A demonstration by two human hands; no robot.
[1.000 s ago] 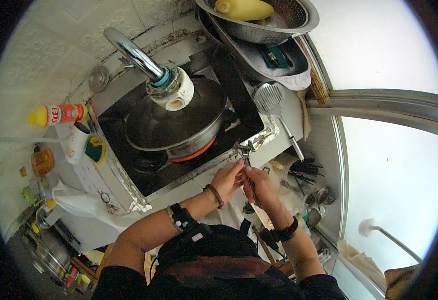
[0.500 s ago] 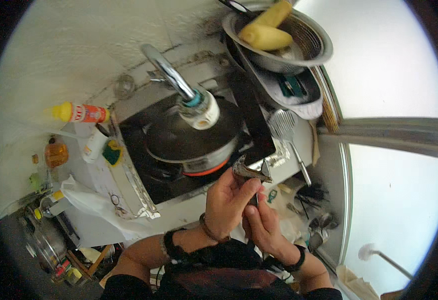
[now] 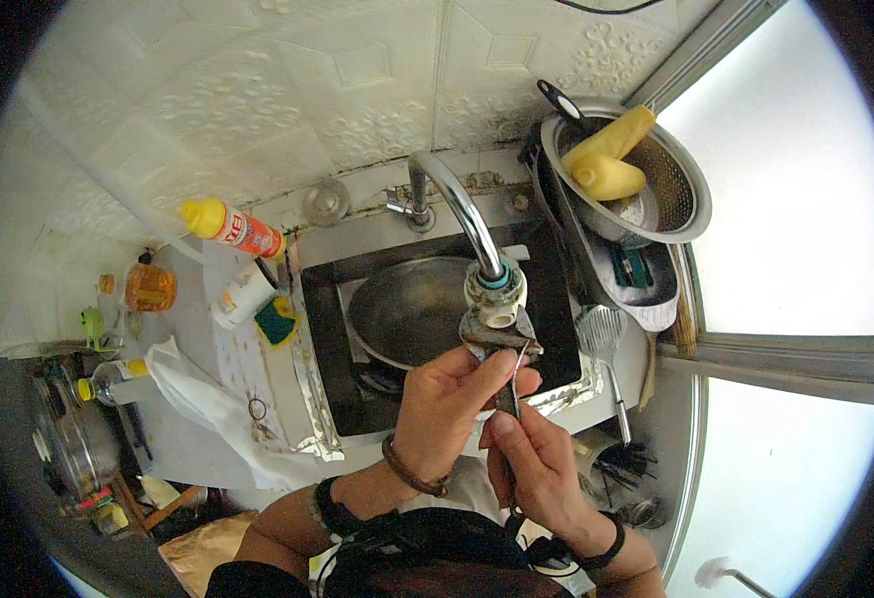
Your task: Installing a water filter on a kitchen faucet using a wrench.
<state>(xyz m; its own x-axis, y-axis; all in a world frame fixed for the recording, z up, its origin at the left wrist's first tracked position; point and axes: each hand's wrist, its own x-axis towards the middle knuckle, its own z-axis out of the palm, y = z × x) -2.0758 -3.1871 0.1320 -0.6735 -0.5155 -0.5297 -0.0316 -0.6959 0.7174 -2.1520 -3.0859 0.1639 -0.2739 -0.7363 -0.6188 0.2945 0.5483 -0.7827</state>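
Wrench [image 3: 485, 337], long axis forward (tilt unclear), points at faucet [image 3: 469, 214] in both hands' [image 3: 443, 419] [image 3: 542, 466] grip.

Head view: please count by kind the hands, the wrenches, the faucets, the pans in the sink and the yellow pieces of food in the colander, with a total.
Left hand and right hand: 2
Wrench: 1
Faucet: 1
Pan in the sink: 1
Yellow pieces of food in the colander: 2
Total: 7

Room left of obstructing faucet [image 3: 469, 214]
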